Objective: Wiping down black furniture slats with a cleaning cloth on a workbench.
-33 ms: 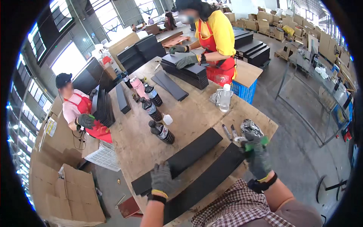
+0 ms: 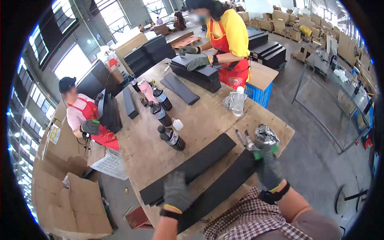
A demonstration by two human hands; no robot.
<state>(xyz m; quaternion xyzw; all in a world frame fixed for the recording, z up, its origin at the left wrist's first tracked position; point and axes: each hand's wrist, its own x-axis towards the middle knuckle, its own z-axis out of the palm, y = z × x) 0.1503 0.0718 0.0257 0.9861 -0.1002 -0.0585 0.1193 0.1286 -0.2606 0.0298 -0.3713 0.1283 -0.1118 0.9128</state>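
Two long black boards lie side by side before me on the table. My left hand (image 2: 176,193), in a grey glove and blurred at the fingers, is stretched out across the gap between the far board (image 2: 200,158) and the near board (image 2: 220,192). At the right end of the near board, my gloved right hand (image 2: 269,168) is closed around a small green thing, perhaps a cloth or pad; its kind is unclear. Just beyond it lie a marker-like stick (image 2: 240,137), a narrow tool (image 2: 249,138) and a crumpled silvery wad (image 2: 267,135).
Dark bottles (image 2: 172,138) stand along the table's middle, near a small white bottle (image 2: 178,125). A clear bottle (image 2: 239,102) stands further right. Across the table, a person in yellow (image 2: 234,36) handles stacked boards (image 2: 196,74); another person (image 2: 86,114) holds boards at the left.
My left hand has shifted a little to the right over the boards. My right hand has moved slightly left and down, with the green thing still in it.
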